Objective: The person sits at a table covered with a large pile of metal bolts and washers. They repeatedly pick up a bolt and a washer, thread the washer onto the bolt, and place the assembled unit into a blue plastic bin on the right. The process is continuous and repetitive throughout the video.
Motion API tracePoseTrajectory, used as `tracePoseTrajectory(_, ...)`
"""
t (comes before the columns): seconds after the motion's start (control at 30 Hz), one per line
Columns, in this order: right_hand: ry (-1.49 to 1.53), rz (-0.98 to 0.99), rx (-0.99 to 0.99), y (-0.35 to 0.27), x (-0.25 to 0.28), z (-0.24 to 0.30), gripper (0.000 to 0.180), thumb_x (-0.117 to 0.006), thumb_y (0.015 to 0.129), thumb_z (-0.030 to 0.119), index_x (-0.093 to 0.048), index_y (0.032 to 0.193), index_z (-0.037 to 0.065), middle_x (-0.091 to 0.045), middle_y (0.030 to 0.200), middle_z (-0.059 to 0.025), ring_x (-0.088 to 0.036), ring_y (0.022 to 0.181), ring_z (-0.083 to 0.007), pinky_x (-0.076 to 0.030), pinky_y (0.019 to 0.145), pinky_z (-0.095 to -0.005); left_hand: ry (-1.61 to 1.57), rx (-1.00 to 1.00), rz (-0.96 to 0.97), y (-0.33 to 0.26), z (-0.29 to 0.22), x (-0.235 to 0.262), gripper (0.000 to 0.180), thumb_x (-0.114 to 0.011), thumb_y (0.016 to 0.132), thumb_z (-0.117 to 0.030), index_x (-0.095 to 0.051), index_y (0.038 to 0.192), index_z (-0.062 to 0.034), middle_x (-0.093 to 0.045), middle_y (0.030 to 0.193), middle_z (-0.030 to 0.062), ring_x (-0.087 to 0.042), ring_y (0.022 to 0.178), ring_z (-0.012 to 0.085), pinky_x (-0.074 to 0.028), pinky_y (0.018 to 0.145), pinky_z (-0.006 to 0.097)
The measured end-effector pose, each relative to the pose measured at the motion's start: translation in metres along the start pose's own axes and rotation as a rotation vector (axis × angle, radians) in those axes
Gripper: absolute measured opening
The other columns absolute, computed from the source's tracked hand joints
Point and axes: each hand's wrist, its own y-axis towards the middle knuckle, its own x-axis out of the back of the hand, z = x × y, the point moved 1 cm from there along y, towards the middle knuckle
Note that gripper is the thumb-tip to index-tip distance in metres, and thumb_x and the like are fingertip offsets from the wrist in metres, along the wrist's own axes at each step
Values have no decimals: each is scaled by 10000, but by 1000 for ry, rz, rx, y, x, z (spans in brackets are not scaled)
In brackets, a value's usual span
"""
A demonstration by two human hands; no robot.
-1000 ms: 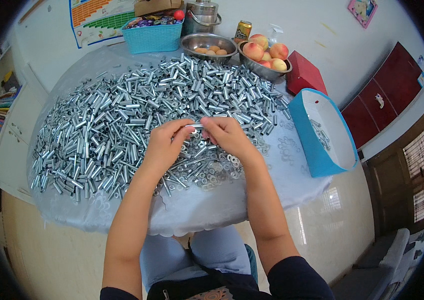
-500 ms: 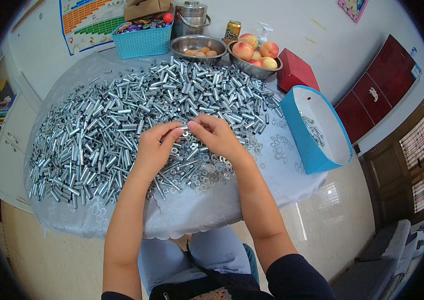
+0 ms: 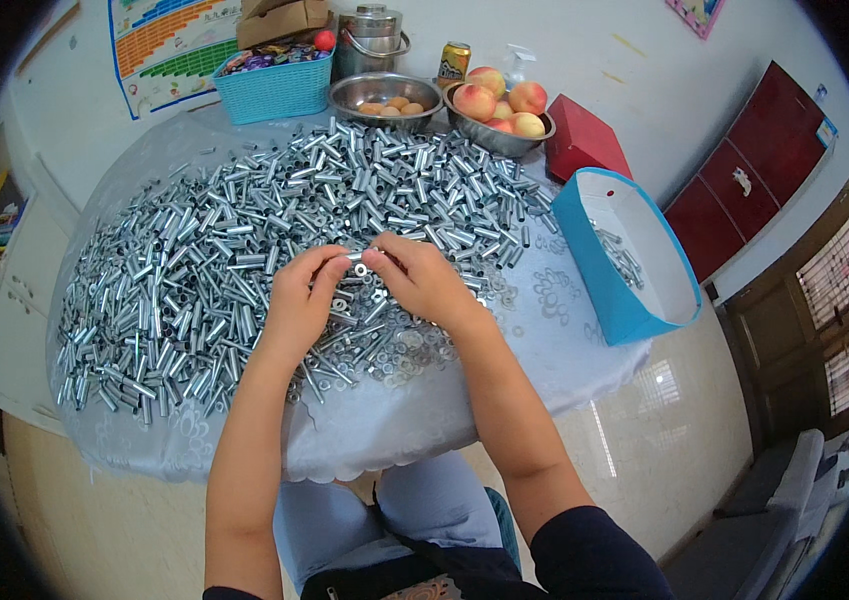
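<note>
Over the middle of the table, my left hand point(image 3: 302, 290) and my right hand point(image 3: 422, 280) meet at the fingertips. Thumbs and forefingers of both are pinched on a small silvery metal sleeve point(image 3: 355, 257), held roughly level; its ends are partly covered by the fingers. Beneath and around them spreads a big heap of short shiny metal sleeves point(image 3: 204, 250). Flat washers point(image 3: 414, 352) lie loose on the near side of the heap, below my right hand, with some bolts and nuts among them.
A blue open box point(image 3: 599, 285) at the right holds several bolt pieces point(image 3: 624, 262). Along the back stand a blue basket point(image 3: 274, 92), a steel pot point(image 3: 368, 50), a bowl of eggs point(image 3: 384, 92), a bowl of peaches point(image 3: 499, 135), a can point(image 3: 453, 62) and a red box point(image 3: 584, 140).
The whole view has shifted slightly. Both hands remain together at the sleeve, with only small movements of the fingers.
</note>
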Motion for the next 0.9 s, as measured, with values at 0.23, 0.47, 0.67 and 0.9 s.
tracePoseTrajectory(0.23, 300, 67, -240, 1, -6, 1, 332, -513, 904, 295, -538, 755, -1, -460, 557, -53, -388, 538, -119, -357, 507, -297, 149, -215, -57, 0, -2, 1, 190, -578, 874, -145, -617, 992, 0, -627, 839, 57, -542, 712, 106, -429, 640, 227)
tracePoseTrajectory(0.47, 320, -23, -261, 2, -10, 6, 302, -536, 899, 285, -589, 824, -3, -530, 602, -13, -449, 557, -86, -373, 512, -260, 137, -197, -69, 0, -7, 1, 181, -579, 873, -142, -610, 982, 0, -615, 825, 66, -548, 719, 121, -432, 653, 239)
tracePoseTrajectory(0.67, 865, -60, -272, 6, -24, 0, 196, -535, 907, 181, -576, 959, -4, -593, 724, -32, -574, 630, -84, -454, 560, -210, 77, -148, -92, 1, -5, -2, 175, -577, 869, -136, -611, 977, -2, -611, 824, 80, -561, 713, 138, -445, 651, 260)
tracePoseTrajectory(0.9, 990, -308, -424, 13, -16, -1, 185, -563, 886, 153, -569, 980, -7, -621, 800, -79, -610, 663, -135, -493, 607, -234, 90, -96, -101, 6, 3, -1, 190, -607, 847, -108, -613, 1014, -18, -608, 838, 31, -549, 738, 87, -435, 681, 219)
